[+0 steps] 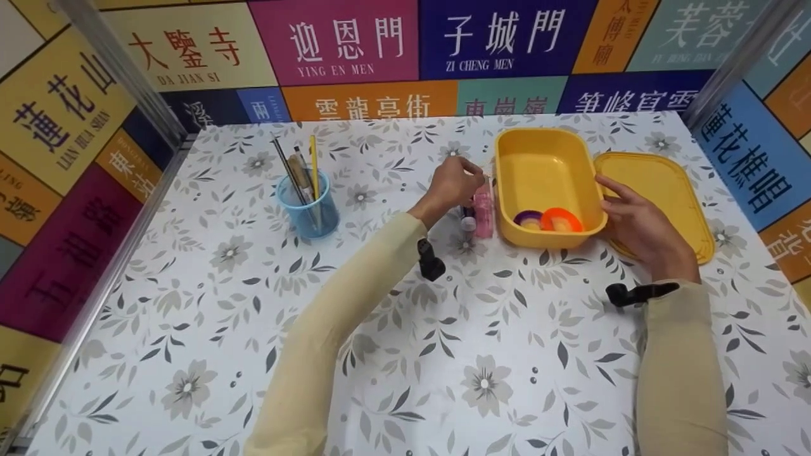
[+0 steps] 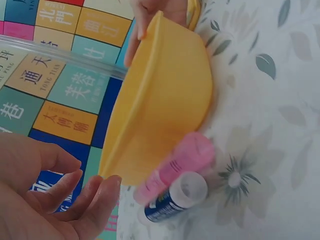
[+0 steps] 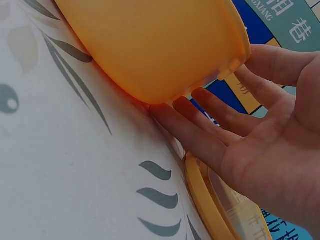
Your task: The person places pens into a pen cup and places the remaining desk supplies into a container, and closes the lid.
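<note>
A yellow plastic box (image 1: 542,166) stands uncovered on the table, with an orange ring (image 1: 561,220) and a purple-rimmed ring (image 1: 528,218) inside. At its left side lie a pink bottle-like item (image 2: 175,167) and a dark blue tube with a whitish cap (image 2: 176,197). My left hand (image 1: 451,183) hovers over these, beside the box's left wall; its fingers are bent loosely, with nothing between the fingertips in the left wrist view. On the opposite side, my right hand (image 1: 646,225) touches the box's outer wall with spread fingers, the thumb at the rim.
A yellow lid (image 1: 665,183) lies right of the box, partly beneath my right hand. Farther left stands a light blue cup (image 1: 310,215) holding pens and a yellow pencil. Sign-patterned panels (image 1: 355,44) border the flowered tabletop (image 1: 405,380) at the back and sides.
</note>
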{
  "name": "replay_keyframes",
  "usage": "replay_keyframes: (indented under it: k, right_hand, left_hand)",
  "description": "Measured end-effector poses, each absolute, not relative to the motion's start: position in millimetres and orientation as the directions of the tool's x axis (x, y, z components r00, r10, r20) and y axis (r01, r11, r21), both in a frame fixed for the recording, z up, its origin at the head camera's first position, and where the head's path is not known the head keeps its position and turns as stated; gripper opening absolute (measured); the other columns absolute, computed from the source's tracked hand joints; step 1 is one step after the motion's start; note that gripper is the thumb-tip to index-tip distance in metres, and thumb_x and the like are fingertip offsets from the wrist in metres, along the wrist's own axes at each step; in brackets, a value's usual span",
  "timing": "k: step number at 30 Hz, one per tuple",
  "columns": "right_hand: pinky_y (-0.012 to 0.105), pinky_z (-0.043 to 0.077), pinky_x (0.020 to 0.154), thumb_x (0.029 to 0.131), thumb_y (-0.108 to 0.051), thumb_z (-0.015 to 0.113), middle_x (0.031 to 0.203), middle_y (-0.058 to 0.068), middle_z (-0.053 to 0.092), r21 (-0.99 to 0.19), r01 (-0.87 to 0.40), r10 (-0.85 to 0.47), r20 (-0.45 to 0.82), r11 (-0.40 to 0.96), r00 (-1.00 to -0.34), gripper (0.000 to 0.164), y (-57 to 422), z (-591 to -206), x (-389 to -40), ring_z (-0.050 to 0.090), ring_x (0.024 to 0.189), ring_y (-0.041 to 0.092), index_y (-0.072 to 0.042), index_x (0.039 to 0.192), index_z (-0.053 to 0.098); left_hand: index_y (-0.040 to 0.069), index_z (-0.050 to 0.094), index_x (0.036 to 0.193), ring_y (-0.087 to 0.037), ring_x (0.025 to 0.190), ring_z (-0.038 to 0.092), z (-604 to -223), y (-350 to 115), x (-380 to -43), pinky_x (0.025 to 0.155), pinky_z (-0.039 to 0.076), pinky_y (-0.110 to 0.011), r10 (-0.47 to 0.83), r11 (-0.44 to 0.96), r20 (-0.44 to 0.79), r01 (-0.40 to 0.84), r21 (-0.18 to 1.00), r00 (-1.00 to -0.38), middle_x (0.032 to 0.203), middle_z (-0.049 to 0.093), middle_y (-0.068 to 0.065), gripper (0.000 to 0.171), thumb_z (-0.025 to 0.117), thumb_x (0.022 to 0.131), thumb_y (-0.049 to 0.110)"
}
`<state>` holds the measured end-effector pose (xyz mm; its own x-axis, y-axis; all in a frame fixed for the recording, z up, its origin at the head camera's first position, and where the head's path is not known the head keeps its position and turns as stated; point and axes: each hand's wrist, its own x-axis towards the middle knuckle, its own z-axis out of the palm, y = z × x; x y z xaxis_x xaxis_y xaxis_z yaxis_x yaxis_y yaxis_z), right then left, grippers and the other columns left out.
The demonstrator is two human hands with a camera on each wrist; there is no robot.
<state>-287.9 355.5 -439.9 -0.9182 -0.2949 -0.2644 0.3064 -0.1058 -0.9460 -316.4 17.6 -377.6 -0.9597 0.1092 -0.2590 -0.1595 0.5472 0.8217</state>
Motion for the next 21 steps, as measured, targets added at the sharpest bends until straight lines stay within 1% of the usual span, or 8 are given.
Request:
replay_keyframes:
  k: [4,5,8,11,16,18,19,21]
  right_hand:
    - [0.03,0.056,0.097,0.104,-0.021,0.052,0.157,0.008,0.041,-0.944,0.307,-0.305,-0.259,-0.119,-0.916,0.058,356.1,-439.2,-287.3,0.058,0.129,0.02,-0.03,0.158,0.031]
    - [0.03,0.056,0.097,0.104,-0.021,0.052,0.158,0.008,0.041,-0.944,0.307,-0.308,-0.258,-0.123,-0.916,0.058,356.2,-439.1,-287.2,0.058,0.129,0.02,-0.03,0.158,0.031]
    - [0.031,0.056,0.098,0.104,-0.02,0.052,0.16,0.01,0.038,-0.941,0.311,-0.313,-0.258,-0.134,-0.914,0.058,356.4,-439.3,-287.3,0.058,0.129,0.02,-0.03,0.157,0.031]
    - [0.032,0.056,0.099,0.104,-0.02,0.052,0.164,0.011,0.03,-0.936,0.322,-0.329,-0.261,-0.145,-0.908,0.058,356.7,-439.9,-287.9,0.056,0.132,0.021,-0.03,0.158,0.03]
    - [0.031,0.055,0.1,0.104,-0.02,0.052,0.168,0.008,0.021,-0.937,0.318,-0.334,-0.257,-0.142,-0.907,0.059,357.2,-439.7,-288.3,0.051,0.137,0.02,-0.03,0.158,0.03]
    - [0.03,0.055,0.1,0.104,-0.02,0.051,0.168,0.005,0.021,-0.939,0.313,-0.337,-0.251,-0.143,-0.907,0.059,357.2,-439.8,-287.8,0.051,0.137,0.019,-0.03,0.158,0.029]
    - [0.03,0.055,0.1,0.104,-0.02,0.051,0.168,0.003,0.023,-0.941,0.309,-0.336,-0.249,-0.139,-0.909,0.059,357.3,-440.1,-287.4,0.052,0.136,0.019,-0.029,0.158,0.029]
    - [0.031,0.056,0.098,0.104,-0.019,0.051,0.162,0.005,0.035,-0.942,0.302,-0.328,-0.242,-0.146,-0.913,0.059,357.1,-440.9,-286.9,0.057,0.13,0.019,-0.027,0.159,0.029]
  left_hand:
    - [0.009,0.062,0.121,-0.012,0.09,0.065,-388.4,12.8,-320.1,0.074,0.057,-0.02,0.078,0.603,-0.27,-0.171,0.779,-0.96,0.113,0.067,-0.005,0.027,0.061,0.1,0.024]
    - [0.008,0.062,0.122,-0.011,0.09,0.064,-391.3,11.8,-320.7,0.075,0.056,-0.02,0.075,0.619,-0.262,-0.161,0.769,-0.962,0.115,0.068,-0.005,0.028,0.061,0.1,0.025]
    - [0.008,0.059,0.126,-0.011,0.095,0.061,-398.5,10.2,-321.9,0.082,0.054,-0.021,0.061,0.638,-0.285,-0.182,0.748,-0.957,0.119,0.066,-0.004,0.034,0.061,0.1,0.03]
    - [0.008,0.056,0.129,-0.012,0.099,0.059,-403.9,9.6,-320.9,0.086,0.054,-0.022,0.041,0.651,-0.3,-0.202,0.731,-0.953,0.124,0.063,-0.005,0.038,0.061,0.1,0.032]
    - [0.008,0.052,0.132,-0.012,0.09,0.059,-410.3,10.4,-318.6,0.073,0.053,-0.021,0.036,0.655,-0.309,-0.211,0.725,-0.95,0.122,0.061,-0.007,0.042,0.064,0.098,0.03]
    - [0.007,0.051,0.132,-0.014,0.09,0.059,-414.1,10.8,-318.1,0.072,0.051,-0.021,0.039,0.656,-0.304,-0.205,0.726,-0.952,0.121,0.061,-0.008,0.043,0.064,0.098,0.029]
    - [0.006,0.051,0.133,-0.014,0.093,0.06,-416.3,11.2,-317.9,0.074,0.052,-0.022,0.038,0.656,-0.301,-0.203,0.727,-0.953,0.121,0.061,-0.008,0.044,0.065,0.098,0.029]
    - [0.005,0.05,0.133,-0.016,0.099,0.059,-420.9,11.3,-316.9,0.082,0.052,-0.023,0.044,0.665,-0.285,-0.185,0.724,-0.957,0.124,0.061,-0.01,0.044,0.064,0.098,0.028]
